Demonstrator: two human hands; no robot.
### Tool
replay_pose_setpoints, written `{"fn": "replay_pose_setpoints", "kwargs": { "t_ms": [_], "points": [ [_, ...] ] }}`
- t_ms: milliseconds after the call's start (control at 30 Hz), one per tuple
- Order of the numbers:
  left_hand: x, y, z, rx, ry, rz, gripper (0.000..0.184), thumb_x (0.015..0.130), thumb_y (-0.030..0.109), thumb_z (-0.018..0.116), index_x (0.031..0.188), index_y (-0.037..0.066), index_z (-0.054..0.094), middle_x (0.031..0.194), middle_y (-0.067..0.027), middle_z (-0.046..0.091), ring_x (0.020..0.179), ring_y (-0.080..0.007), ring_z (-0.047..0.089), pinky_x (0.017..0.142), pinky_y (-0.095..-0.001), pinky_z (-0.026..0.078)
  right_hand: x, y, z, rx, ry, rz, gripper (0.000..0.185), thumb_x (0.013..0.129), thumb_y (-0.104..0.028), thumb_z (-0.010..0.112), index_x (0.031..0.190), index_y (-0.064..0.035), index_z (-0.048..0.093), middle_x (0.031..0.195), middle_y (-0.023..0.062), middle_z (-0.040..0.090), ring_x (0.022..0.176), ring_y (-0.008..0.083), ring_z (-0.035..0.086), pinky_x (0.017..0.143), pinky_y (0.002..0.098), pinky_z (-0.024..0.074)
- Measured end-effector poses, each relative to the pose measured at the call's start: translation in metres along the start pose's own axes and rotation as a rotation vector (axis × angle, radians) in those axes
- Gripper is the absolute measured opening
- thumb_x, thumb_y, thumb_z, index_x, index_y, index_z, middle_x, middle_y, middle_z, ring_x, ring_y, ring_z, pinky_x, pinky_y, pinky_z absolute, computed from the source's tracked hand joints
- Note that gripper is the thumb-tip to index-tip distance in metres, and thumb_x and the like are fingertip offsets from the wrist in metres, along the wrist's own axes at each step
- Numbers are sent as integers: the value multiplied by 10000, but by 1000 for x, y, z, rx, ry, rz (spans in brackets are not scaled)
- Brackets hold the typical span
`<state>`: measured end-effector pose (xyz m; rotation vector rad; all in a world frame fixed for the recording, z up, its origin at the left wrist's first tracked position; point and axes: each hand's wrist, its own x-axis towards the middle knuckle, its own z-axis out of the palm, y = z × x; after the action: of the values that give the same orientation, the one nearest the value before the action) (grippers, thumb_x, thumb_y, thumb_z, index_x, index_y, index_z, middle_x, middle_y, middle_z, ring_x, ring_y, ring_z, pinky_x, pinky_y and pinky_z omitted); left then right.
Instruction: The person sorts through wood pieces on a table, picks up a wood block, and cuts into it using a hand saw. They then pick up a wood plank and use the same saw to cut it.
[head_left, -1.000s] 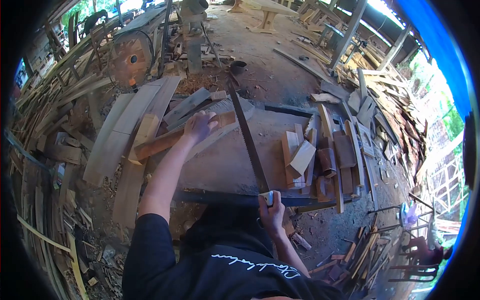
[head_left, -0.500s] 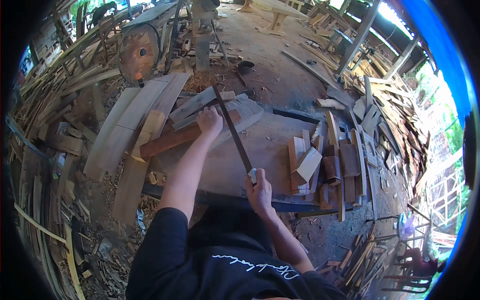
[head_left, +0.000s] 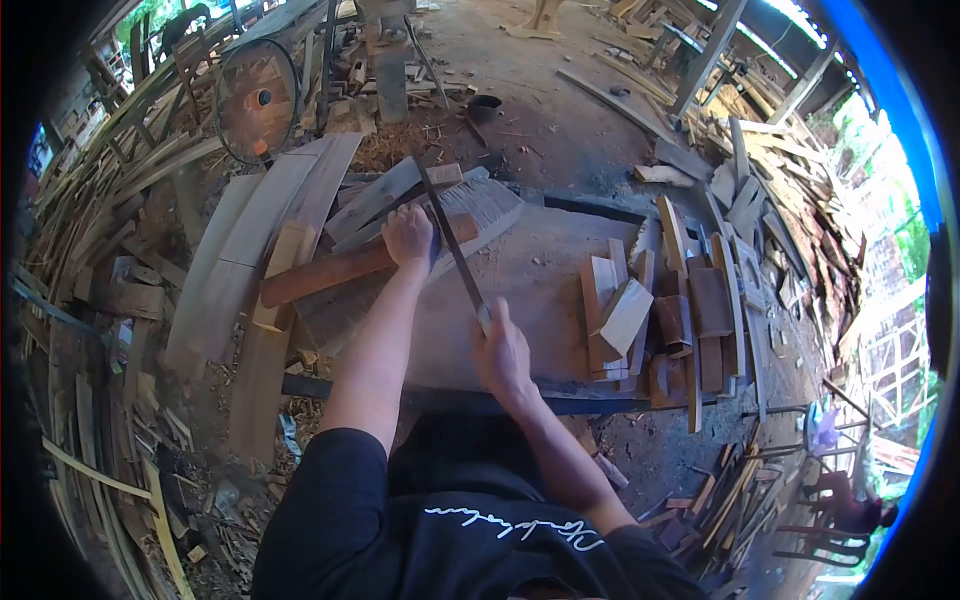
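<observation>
My left hand (head_left: 408,236) is wrapped round a reddish-brown wooden piece (head_left: 335,274), which lies slanting across lighter boards at the left of the workbench (head_left: 500,300). In my right hand (head_left: 503,350) is the handle of a long hand saw (head_left: 455,245). Its blade points forward and crosses the wooden piece just right of my left hand. Whether the teeth touch the wood cannot be made out. A rough grey board (head_left: 487,212) lies beneath the far end of the piece.
Cut blocks (head_left: 625,320) and strips stand at the bench's right side. Long planks (head_left: 215,250) lean at the left, near a round fan (head_left: 257,100). Scrap wood piles flank both sides. A seated person (head_left: 845,505) is at the far lower right.
The saw has moved left and nearer my left hand, and its blade now crosses the wooden piece. My right hand has moved left and forward. My left hand stays on the wood.
</observation>
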<state>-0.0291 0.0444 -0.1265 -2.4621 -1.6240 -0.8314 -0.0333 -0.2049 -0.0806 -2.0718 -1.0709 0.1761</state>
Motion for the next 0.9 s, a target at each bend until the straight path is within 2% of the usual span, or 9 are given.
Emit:
{"fn": "replay_pose_setpoints", "kwargs": {
  "t_ms": [67,133,300,367,600,767,833,900],
  "points": [
    [3,-3,0,14,11,37,283,915,185,424,895,112,697,970,-59,695,934,-261,638,788,-432,491,22,-4,13,-7,37,-25,262,933,-194,590,1083,-43,436,819,265,631,756,477,625,638,553,499],
    [3,4,-5,67,-21,-93,274,915,190,426,888,113,687,967,-60,694,913,-268,639,782,-429,490,32,-6,18,-26,45,-28,279,943,-228,581,1090,-43,433,799,257,635,745,477,626,636,552,501],
    [3,8,-12,38,-43,-115,275,921,176,411,921,108,678,974,-66,688,911,-272,633,777,-433,482,-17,3,-5,44,21,-10,260,929,-195,610,1011,-33,425,788,272,619,749,490,612,623,554,484],
    [1,11,-19,2,-63,-81,263,916,170,413,938,110,668,974,-68,687,919,-272,623,777,-443,473,-28,7,-5,69,8,54,263,915,-172,631,980,-29,420,771,276,612,751,498,603,613,549,475],
    [-5,10,-30,-115,-35,-23,220,894,196,458,962,112,650,968,-74,662,952,-263,595,808,-444,448,-29,7,1,4,74,28,276,916,-181,641,962,-21,420,743,278,614,740,507,604,602,543,476],
    [-9,5,-36,-161,-60,12,213,887,175,470,999,96,633,1015,-83,648,977,-261,572,817,-427,451,-29,0,2,-24,147,16,301,892,-209,681,916,-22,446,697,253,619,702,480,626,579,505,491],
    [-10,2,-33,-206,-21,16,192,885,163,479,985,94,627,1008,-83,646,965,-264,577,816,-429,453,-29,-1,3,-44,167,43,310,860,-191,709,965,-6,483,704,241,625,709,458,649,578,460,497],
    [-7,3,-34,-256,17,35,171,882,151,487,971,92,620,1000,-84,643,953,-267,582,816,-431,454,-30,-2,8,-79,194,22,320,862,-210,711,940,-13,471,703,244,627,702,461,643,575,472,497]
  ]
}}
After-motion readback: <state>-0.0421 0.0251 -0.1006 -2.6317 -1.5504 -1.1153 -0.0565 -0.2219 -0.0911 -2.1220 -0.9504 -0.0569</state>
